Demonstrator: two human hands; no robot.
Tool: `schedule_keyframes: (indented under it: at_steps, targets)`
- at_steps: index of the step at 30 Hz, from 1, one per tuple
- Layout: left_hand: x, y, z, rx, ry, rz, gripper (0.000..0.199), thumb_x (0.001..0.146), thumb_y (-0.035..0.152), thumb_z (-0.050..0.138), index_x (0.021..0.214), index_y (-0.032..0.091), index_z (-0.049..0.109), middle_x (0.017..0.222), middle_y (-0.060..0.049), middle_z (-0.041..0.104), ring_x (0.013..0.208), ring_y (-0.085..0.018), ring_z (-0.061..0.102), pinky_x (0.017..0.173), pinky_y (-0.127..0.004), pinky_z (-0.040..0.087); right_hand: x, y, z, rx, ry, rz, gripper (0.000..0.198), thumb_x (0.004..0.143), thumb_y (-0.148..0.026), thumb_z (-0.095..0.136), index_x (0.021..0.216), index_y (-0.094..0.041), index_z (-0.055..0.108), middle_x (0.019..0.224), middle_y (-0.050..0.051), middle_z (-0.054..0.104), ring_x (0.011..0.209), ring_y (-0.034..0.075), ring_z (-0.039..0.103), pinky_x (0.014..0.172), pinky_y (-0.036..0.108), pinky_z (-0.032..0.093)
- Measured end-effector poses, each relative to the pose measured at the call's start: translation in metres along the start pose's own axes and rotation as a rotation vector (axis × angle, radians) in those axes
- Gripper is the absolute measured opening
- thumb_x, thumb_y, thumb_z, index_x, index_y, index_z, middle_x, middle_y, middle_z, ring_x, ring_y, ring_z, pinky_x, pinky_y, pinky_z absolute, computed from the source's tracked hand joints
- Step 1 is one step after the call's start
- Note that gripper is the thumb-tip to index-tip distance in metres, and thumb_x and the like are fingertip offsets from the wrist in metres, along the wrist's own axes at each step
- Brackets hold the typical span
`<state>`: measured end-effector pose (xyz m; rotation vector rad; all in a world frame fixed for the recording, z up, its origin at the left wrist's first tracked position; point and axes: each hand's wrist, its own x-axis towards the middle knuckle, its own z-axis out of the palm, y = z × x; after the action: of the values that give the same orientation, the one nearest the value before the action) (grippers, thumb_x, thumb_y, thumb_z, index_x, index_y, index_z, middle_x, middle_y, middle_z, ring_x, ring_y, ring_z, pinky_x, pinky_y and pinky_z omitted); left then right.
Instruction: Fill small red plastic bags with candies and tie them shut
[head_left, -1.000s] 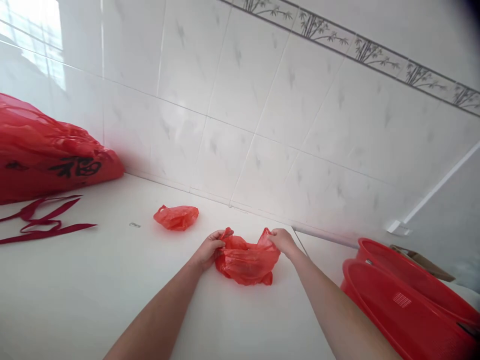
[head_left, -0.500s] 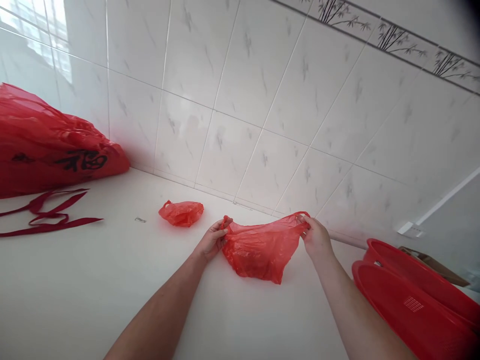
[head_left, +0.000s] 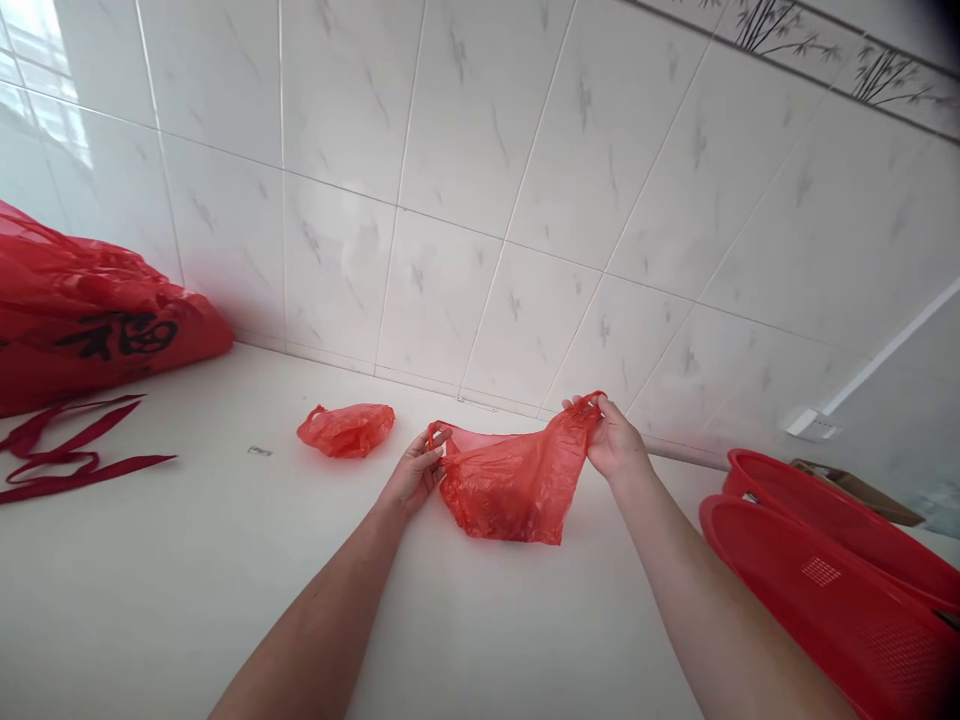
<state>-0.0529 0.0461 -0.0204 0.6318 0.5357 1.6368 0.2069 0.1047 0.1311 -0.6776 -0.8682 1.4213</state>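
A thin red plastic bag [head_left: 510, 490] is stretched between my two hands over the white tabletop [head_left: 450, 630]. My left hand [head_left: 417, 468] is closed on its left handle. At the upper right corner my right hand [head_left: 611, 435] grips the other handle, raised a little higher than the left. Something darker shows through the lower part of the bag, but I cannot make out what. To the left of my left hand lies a second, smaller red plastic bag [head_left: 346, 430], crumpled on the table and touched by neither hand.
A large red bag with black characters [head_left: 112, 320] lies at the far left against the tiled wall [head_left: 465, 260]. Dark red straps [head_left: 82, 460] and a small clear scrap [head_left: 259, 451] are on the table. Red plastic baskets [head_left: 810, 580] stand at the right, with a brown box [head_left: 862, 490] behind.
My right hand has lifted its handle slightly, drawing the bag's right side upward. The camera view has shifted a little, so the table things sit further left.
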Motion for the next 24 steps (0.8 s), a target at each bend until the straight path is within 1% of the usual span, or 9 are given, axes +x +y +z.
schedule_keyframes:
  at_steps: [3,6,9,11,14,17,20,22,24]
  targets:
    - [0.0,0.002,0.003,0.023,-0.004,0.014,0.052,0.07,0.013,0.074,0.118,0.026,0.058,0.131,-0.006,0.055,0.063,-0.004,0.06,0.059,-0.018,0.052,0.0,-0.004,0.003,0.013,0.027,-0.019,0.026,0.064,-0.028,0.075,0.072,-0.022,0.051,0.067,-0.003,0.059,0.082,0.018,0.064,0.069,0.03,0.053]
    - [0.001,0.012,0.013,0.058,0.011,0.063,0.05,0.07,0.016,0.075,0.116,0.025,0.058,0.112,-0.004,0.064,0.062,-0.004,0.059,0.06,-0.017,0.051,0.003,-0.009,0.005,0.013,0.023,-0.019,0.028,0.064,-0.029,0.077,0.074,-0.022,0.051,0.062,-0.004,0.056,0.076,0.018,0.063,0.063,0.029,0.052]
    - [0.003,0.036,0.032,0.119,0.001,0.121,0.048,0.07,0.017,0.075,0.114,0.024,0.059,0.089,0.0,0.064,0.062,-0.005,0.058,0.061,-0.016,0.049,0.006,-0.018,0.008,0.024,0.014,-0.034,0.028,0.064,-0.028,0.076,0.074,-0.022,0.05,0.062,-0.004,0.055,0.073,0.017,0.062,0.062,0.029,0.052]
    - [0.005,0.058,0.052,0.173,-0.016,0.165,0.047,0.07,0.018,0.076,0.114,0.022,0.06,0.081,0.002,0.061,0.063,-0.005,0.058,0.064,-0.018,0.049,0.008,-0.027,0.008,0.041,0.004,-0.058,0.027,0.066,-0.027,0.074,0.075,-0.023,0.049,0.063,-0.005,0.054,0.072,0.016,0.061,0.063,0.029,0.052]
    - [0.008,0.09,0.086,0.255,-0.04,0.246,0.045,0.07,0.018,0.076,0.112,0.02,0.061,0.075,0.003,0.059,0.065,-0.007,0.058,0.069,-0.021,0.05,0.008,-0.04,0.006,0.065,-0.026,-0.091,0.024,0.069,-0.027,0.072,0.076,-0.023,0.05,0.066,-0.005,0.054,0.073,0.015,0.061,0.063,0.028,0.051]
    - [0.011,0.111,0.119,0.357,-0.079,0.319,0.039,0.07,0.019,0.075,0.107,0.019,0.062,0.07,0.004,0.057,0.063,-0.008,0.057,0.067,-0.023,0.049,0.006,-0.047,0.0,0.086,-0.059,-0.135,0.021,0.072,-0.031,0.07,0.078,-0.023,0.051,0.069,-0.004,0.055,0.078,0.015,0.062,0.066,0.027,0.051]
    - [0.01,0.115,0.142,0.505,-0.122,0.356,0.033,0.071,0.02,0.074,0.102,0.019,0.064,0.071,0.004,0.056,0.065,-0.008,0.056,0.067,-0.024,0.047,0.009,-0.04,-0.009,0.096,-0.078,-0.16,0.02,0.074,-0.035,0.069,0.082,-0.025,0.054,0.073,-0.003,0.058,0.082,0.017,0.063,0.066,0.028,0.051]
    - [0.008,0.111,0.149,0.622,-0.125,0.354,0.03,0.072,0.02,0.072,0.1,0.019,0.065,0.074,0.003,0.057,0.07,-0.01,0.056,0.07,-0.025,0.046,0.013,-0.028,-0.016,0.102,-0.079,-0.148,0.023,0.073,-0.037,0.071,0.086,-0.025,0.056,0.075,-0.002,0.06,0.083,0.019,0.063,0.066,0.029,0.051]
    - [0.004,0.106,0.152,0.75,-0.103,0.346,0.028,0.072,0.021,0.071,0.099,0.02,0.066,0.078,0.001,0.059,0.076,-0.012,0.057,0.074,-0.027,0.045,0.018,-0.012,-0.023,0.121,-0.083,-0.125,0.028,0.071,-0.038,0.073,0.089,-0.025,0.057,0.078,-0.002,0.061,0.082,0.017,0.063,0.066,0.028,0.051]
